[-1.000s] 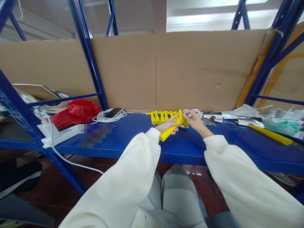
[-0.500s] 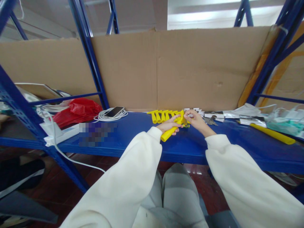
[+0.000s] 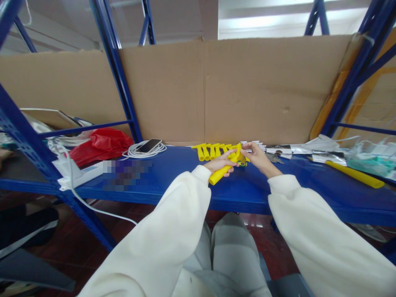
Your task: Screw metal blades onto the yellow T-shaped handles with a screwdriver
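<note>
My left hand (image 3: 223,162) is wrapped round a yellow plastic tool (image 3: 219,175) with a thick round handle and a wide flared head, which looks like a scraper. Its handle points down toward me, and the head faces up and right. At the head's right edge, the thumb and fingers of my right hand (image 3: 255,156) are pinched together; whatever lies between them is too small to make out. Several similar yellow tools (image 3: 206,153) lie in a row on the blue shelf (image 3: 173,173), just behind my left hand. A small yellow and dark item (image 3: 243,164) sits below the head.
Flat metal pieces (image 3: 273,157) and white-and-silver packets (image 3: 280,150) lie right of my hands. Farther right is a long yellow handle (image 3: 355,174). On the left are a phone (image 3: 149,145) on a coiled white cable (image 3: 136,151) and a red bag (image 3: 102,142). Cardboard (image 3: 247,90) walls the back.
My right hand's fingertips have shifted slightly right along the tool's head. The left hand keeps its grip with almost no movement.
</note>
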Tool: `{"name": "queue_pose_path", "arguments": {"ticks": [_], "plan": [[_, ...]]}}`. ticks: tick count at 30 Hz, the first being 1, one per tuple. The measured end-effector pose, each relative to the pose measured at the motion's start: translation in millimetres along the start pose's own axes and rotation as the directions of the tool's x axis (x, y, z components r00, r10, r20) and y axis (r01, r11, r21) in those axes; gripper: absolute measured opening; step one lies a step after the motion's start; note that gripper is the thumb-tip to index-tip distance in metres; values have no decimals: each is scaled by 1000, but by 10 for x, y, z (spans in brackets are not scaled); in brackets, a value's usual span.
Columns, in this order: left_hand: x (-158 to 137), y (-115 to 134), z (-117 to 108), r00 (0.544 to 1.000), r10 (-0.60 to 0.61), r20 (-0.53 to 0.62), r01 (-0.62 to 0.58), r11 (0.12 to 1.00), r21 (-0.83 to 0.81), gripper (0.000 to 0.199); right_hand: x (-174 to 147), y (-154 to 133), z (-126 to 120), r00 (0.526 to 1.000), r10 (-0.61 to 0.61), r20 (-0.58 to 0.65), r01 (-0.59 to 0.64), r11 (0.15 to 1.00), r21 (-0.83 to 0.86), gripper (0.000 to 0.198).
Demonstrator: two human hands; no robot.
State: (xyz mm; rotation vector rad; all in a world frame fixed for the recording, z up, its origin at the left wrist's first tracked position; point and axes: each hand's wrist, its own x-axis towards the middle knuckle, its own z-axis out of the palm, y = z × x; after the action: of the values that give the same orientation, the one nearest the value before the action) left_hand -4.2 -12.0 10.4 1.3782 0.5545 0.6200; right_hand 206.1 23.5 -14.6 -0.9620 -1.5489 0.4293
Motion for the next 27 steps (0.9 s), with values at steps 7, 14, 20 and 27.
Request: {"name": "queue_pose_path", "arguments": {"ticks": [7, 14, 20, 27], "plan": [[8, -12, -24, 994, 94, 64, -89, 993, -73, 97, -69, -98, 16, 996, 54, 74, -59, 996, 71, 49], [-3, -13, -11, 985, 143, 95, -129, 982, -138, 96, -99, -138, 34, 990, 54, 130, -56, 998, 13, 58], [57, -33, -48, 985, 171, -14, -171, 963, -208, 93, -18, 4, 26, 993, 120, 14, -119, 991, -64, 54], [69, 36, -59, 897, 215, -386, -325, 913, -246, 84, -52, 15, -203, 963, 171, 211, -68, 905, -421, 24]]}}
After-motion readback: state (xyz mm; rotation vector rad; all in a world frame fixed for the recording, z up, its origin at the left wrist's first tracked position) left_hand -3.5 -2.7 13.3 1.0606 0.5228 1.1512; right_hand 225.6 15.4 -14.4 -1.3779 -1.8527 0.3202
